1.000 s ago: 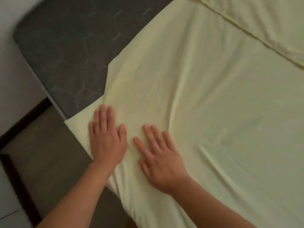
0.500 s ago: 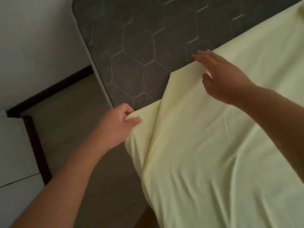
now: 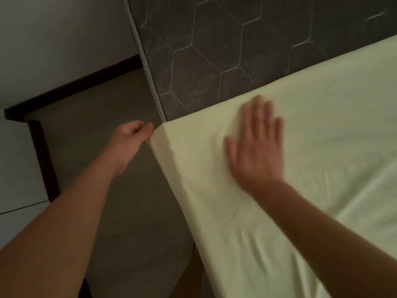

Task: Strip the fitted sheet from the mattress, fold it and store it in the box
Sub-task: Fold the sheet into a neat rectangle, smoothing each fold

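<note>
The pale yellow fitted sheet (image 3: 322, 130) lies spread over the right part of the dark grey mattress (image 3: 214, 50), which has a hexagon quilt pattern. Its near-left part hangs over the mattress side. My left hand (image 3: 131, 136) has curled fingers and pinches the sheet's corner at the mattress edge. My right hand (image 3: 257, 145) lies flat with fingers spread, pressing on the sheet just right of that corner. The storage box is not in view.
The mattress edge carries a striped cord piping (image 3: 148, 67). To the left is a grey-brown floor (image 3: 90, 112) with a dark skirting board (image 3: 71, 84) under a white wall (image 3: 53, 35). A white panel (image 3: 15, 164) stands at the far left.
Both hands lay flat on the sheet a second ago. My left hand then took the corner and pulled it leftward; my right hand moved from the folded edge down flat onto the sheet.
</note>
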